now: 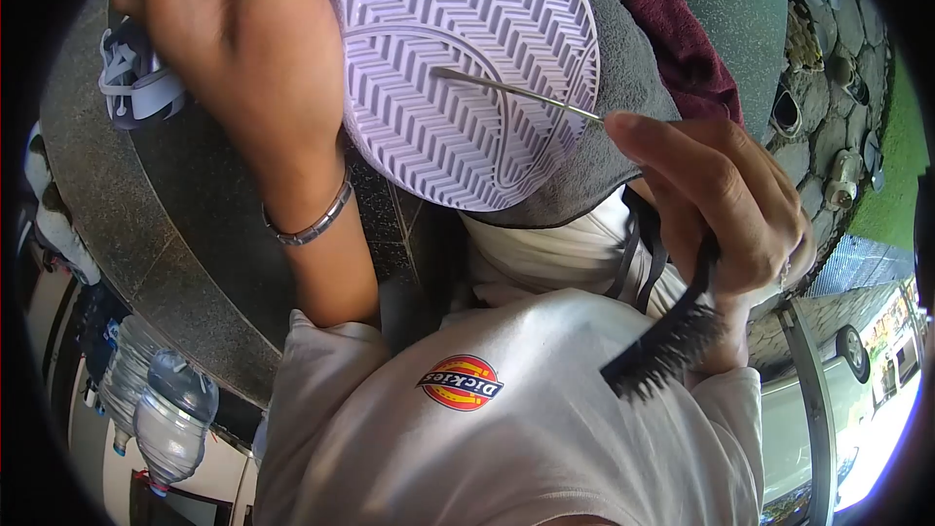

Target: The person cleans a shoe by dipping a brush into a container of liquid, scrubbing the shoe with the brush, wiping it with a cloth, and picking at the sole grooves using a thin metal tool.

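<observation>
Head view: a lilac shoe [419, 127] lies sole up at the top of the frame, over a gray towel [643, 88] spread across the person's lap, its far end cut off by the frame. The left hand [248, 68], with a bracelet [314, 219] at the wrist, grips the shoe's edge, its fingers partly out of frame. The right hand [745, 200] pinches a thin metal pick [531, 93] between thumb and fingers, its tip at the zigzag grooves; whether it touches them is hard to tell. A black brush [662, 346] is also held in that hand, bristles hanging near the white shirt [506, 453]. A maroon cloth [682, 39] lies beside the towel. At left, 1 strapped sandal [144, 83] sits near the left hand, with 2 clear plastic bottles [175, 419] farther off. At right, shoes [845, 178] rest on stone paving, and a parked car [828, 409] stands beyond.
</observation>
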Demonstrator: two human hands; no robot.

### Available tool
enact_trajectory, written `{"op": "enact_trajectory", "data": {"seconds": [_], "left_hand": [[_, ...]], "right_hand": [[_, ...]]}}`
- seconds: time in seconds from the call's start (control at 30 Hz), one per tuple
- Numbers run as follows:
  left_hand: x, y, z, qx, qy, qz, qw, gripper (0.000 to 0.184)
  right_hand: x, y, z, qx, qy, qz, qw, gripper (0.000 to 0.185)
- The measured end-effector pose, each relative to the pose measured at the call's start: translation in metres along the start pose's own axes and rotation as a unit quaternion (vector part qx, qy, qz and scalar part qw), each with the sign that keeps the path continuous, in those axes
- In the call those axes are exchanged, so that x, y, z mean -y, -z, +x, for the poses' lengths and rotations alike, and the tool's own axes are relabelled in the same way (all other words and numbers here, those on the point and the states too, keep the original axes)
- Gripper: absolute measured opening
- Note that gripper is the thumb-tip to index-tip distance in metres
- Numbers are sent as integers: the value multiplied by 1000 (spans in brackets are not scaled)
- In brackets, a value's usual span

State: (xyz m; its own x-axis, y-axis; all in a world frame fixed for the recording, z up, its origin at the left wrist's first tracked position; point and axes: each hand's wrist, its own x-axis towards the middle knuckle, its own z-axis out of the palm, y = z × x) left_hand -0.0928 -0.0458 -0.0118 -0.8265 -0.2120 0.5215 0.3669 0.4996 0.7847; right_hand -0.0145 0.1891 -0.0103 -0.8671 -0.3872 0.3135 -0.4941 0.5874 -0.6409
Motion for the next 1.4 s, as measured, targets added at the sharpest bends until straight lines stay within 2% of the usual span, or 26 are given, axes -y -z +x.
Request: {"op": "enact_trajectory", "data": {"seconds": [0.07,0.13,0.17,0.23,0.27,0.33,0.43,0.47,0.53,0.6,0.73,0.77,0.83,0.93,0.97,1.0,1.03,1.07,1.13,1.17,1.2,1.23,1.27,1.33,1.37,1.4], "left_hand": [[2,11,3,26,12,-35,999,23],[1,13,3,27,8,-27,999,23],[-1,2,0,-3,-7,25,1000,23],[1,2,-1,8,-44,17,999,23],[5,12,-1,49,-63,-43,996,23],[4,19,0,88,-66,-95,989,23],[0,15,1,44,-30,-33,998,23],[2,5,1,7,-25,10,1000,23],[9,3,0,-4,-33,23,999,23],[14,13,1,22,-48,-5,999,23],[3,1,0,-8,-26,28,999,23],[6,9,1,19,-30,-10,999,23],[4,15,1,53,-24,-53,997,23],[-8,17,1,88,-13,-98,991,23],[-8,18,0,106,-23,-128,986,23],[-7,15,0,84,-29,-104,991,23],[-6,12,0,61,-33,-81,994,23],[-3,-2,-1,-2,-32,-5,999,23],[-4,-5,-1,-19,-21,3,1000,23],[-8,8,0,28,-11,-64,998,23],[-8,7,0,23,-9,-67,997,23],[-8,7,0,18,-7,-71,997,23],[-5,-8,-2,-38,-13,-12,999,22],[-3,-7,-2,-38,-10,-7,999,22],[-1,8,-1,16,-1,-63,998,21],[3,11,-2,29,-10,-79,996,21]], "right_hand": [[-3,-7,-5,-37,-15,-8,999,24],[-11,-16,-3,-118,-60,43,990,22],[-18,-22,2,-172,-92,96,976,20],[-18,-19,5,-189,-116,137,966,17],[-19,-18,7,-198,-128,157,959,15],[-22,-11,4,-142,-77,204,966,14],[-20,-4,3,6,20,177,984,17],[-19,-6,1,11,20,169,985,19],[-17,-9,-1,21,20,154,988,25],[-10,-14,-3,-15,-36,151,988,27],[-10,-11,1,2,-25,148,989,26],[-14,-7,2,25,-4,144,989,24],[-19,-11,3,-11,-17,131,991,20],[-12,-24,7,-148,-166,182,958,15],[-13,-21,10,-165,-176,175,955,16],[-14,-21,13,-182,-185,169,951,18],[-14,-23,13,-175,-187,201,945,19],[-13,-26,13,-168,-190,232,939,19],[-13,-28,10,-146,-203,264,932,20],[-13,-28,7,-130,-213,266,931,19],[-12,-29,4,-112,-223,270,930,19],[-8,-30,3,-117,-263,310,906,15],[-8,-30,0,-114,-275,312,902,15],[-10,-29,-5,-110,-302,317,892,14],[-10,-28,-8,-99,-312,319,889,15],[-11,-25,-11,-89,-322,321,886,15]]}}
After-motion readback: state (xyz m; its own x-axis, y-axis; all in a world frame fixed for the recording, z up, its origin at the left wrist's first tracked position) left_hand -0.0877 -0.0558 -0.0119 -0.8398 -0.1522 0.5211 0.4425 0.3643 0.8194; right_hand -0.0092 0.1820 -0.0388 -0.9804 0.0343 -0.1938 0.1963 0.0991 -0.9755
